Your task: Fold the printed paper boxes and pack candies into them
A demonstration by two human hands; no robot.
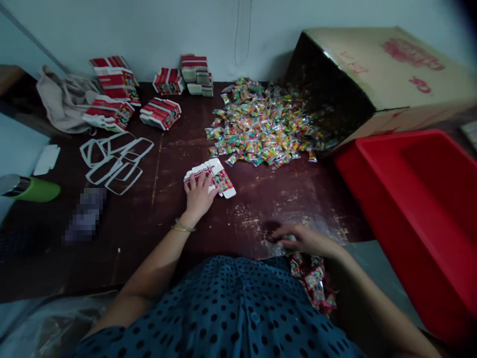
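My left hand point(199, 195) lies with spread fingers on a fanned stack of flat cartons point(224, 183), white with red and multicoloured print. My right hand point(303, 239) is over the table's front edge, fingers stretched out and apart, somewhat blurred, with nothing visible in them. Just below it, several filled boxes or packets with bright print point(316, 283) sit at the edge beside my body; their exact kind is unclear. Beyond the cartons spreads a heap of small clear-wrapped colourful sweets point(261, 127).
A tipped cardboard box point(391, 74) opens toward the sweets. The red plastic bin point(402, 238) stands on the right. Bundled cartons point(160, 113) line the back left, near white paper bands point(115, 159). Farther left are a green cup point(42, 190) and a beige cloth point(63, 102).
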